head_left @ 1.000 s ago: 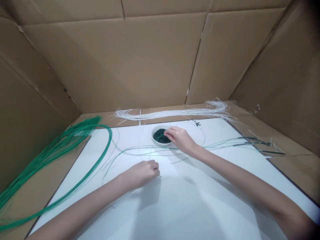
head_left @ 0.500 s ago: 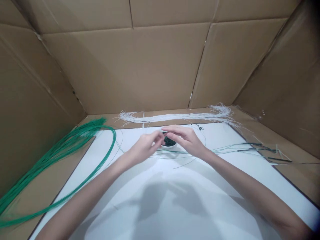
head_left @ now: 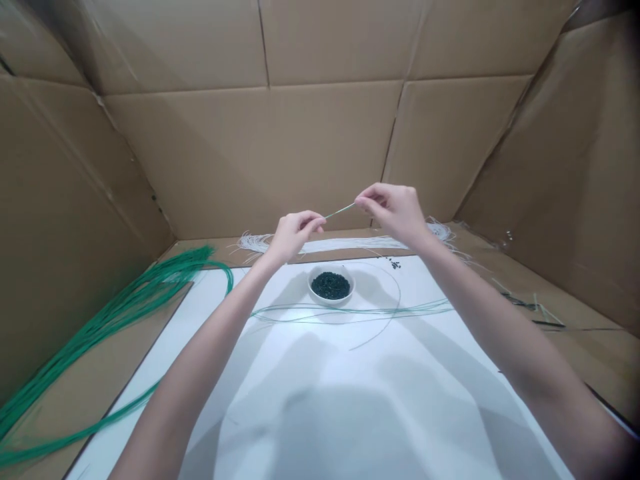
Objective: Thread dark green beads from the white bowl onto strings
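A thin green wire (head_left: 341, 211) stretches between my two raised hands. My left hand (head_left: 296, 233) pinches its lower left end, and my right hand (head_left: 393, 208) pinches it higher up on the right. Both hands are closed, with thumb and fingertips pressed together. Below them on the white board (head_left: 320, 353) stands a small white bowl (head_left: 331, 301) filled with dark green beads (head_left: 330, 285). Whether any bead sits on the wire within my fingers cannot be made out.
A large bundle of green wires (head_left: 115, 320) curves along the left side. White wires (head_left: 345, 245) lie along the back, near a few loose dark beads (head_left: 394, 264). Several thin green strands (head_left: 350, 311) cross in front of the bowl. Cardboard walls (head_left: 230, 153) enclose the board.
Both hands have risen from over the bowl and moved apart, with the green wire now visible between them. The bowl of beads is uncovered. The view has shifted slightly.
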A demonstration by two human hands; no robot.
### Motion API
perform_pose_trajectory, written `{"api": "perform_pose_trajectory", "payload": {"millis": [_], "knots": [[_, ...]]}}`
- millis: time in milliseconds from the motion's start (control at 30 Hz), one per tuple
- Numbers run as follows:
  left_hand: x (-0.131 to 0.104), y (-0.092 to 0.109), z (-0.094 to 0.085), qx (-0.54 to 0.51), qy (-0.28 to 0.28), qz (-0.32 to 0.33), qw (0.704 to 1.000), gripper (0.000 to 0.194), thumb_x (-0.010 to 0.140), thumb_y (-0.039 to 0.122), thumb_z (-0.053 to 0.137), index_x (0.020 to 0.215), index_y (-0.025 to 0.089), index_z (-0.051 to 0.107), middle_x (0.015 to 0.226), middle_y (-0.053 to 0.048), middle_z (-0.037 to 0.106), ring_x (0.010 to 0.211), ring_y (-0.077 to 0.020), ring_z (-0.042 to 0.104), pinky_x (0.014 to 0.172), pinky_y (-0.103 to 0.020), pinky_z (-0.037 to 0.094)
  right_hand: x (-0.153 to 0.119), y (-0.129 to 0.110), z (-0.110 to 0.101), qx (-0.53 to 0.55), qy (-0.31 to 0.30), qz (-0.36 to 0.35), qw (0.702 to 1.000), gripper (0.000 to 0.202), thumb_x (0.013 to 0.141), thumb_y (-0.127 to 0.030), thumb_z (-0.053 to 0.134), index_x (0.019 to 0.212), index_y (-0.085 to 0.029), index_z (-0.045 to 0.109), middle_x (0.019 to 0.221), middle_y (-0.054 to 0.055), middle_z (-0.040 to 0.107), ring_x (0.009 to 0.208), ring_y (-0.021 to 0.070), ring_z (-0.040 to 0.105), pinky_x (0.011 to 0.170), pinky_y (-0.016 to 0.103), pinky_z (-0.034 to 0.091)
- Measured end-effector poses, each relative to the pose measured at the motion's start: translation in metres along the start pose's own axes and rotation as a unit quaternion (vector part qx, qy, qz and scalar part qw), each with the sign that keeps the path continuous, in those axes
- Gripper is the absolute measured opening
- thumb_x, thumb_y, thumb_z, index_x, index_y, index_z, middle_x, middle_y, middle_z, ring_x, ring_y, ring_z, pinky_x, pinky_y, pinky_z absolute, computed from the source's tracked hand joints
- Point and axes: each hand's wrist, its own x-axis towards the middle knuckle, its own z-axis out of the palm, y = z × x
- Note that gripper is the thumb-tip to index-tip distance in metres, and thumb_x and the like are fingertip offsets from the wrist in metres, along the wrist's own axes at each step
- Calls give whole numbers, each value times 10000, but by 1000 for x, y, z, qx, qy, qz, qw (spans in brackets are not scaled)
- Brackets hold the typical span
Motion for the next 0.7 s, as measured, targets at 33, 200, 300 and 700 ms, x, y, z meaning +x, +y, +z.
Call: {"api": "perform_pose_trajectory", "payload": {"millis": [33, 200, 300, 700], "knots": [[4, -9, -3, 10, 21, -1, 1000, 297, 794, 384, 441, 797, 151, 626, 710, -20, 649, 581, -93, 532, 573, -188, 407, 3, 7, -6, -4, 20, 9, 1000, 151, 737, -267, 547, 701, -158, 644, 596, 3, 617, 543, 111, 543, 569, 238, 408], [18, -51, -15, 73, 49, 5, 996, 329, 822, 383, 397, 809, 143, 622, 749, -33, 662, 679, -120, 574, 649, -201, 414, 5, 46, -42, -14, 91, 83, 992, 139, 720, -262, 564, 706, -143, 635, 577, 22, 596, 495, 103, 521, 533, 247, 428], [22, -65, -16, 209, 33, 55, 976, 301, 855, 323, 357, 833, 164, 612, 788, -20, 661, 713, -120, 575, 670, -204, 403, 1, 65, -68, 4, 132, 129, 983, 170, 712, -266, 580, 734, -105, 631, 583, 48, 591, 465, 84, 503, 501, 243, 437], [23, -85, 8, 437, 42, 96, 893, 277, 868, 199, 302, 870, 127, 570, 804, -119, 611, 809, -231, 548, 742, -333, 361, -10, 131, -134, 66, 346, 139, 926, 236, 686, -298, 624, 744, -69, 627, 620, 106, 623, 418, 34, 483, 459, 238, 444]]}}
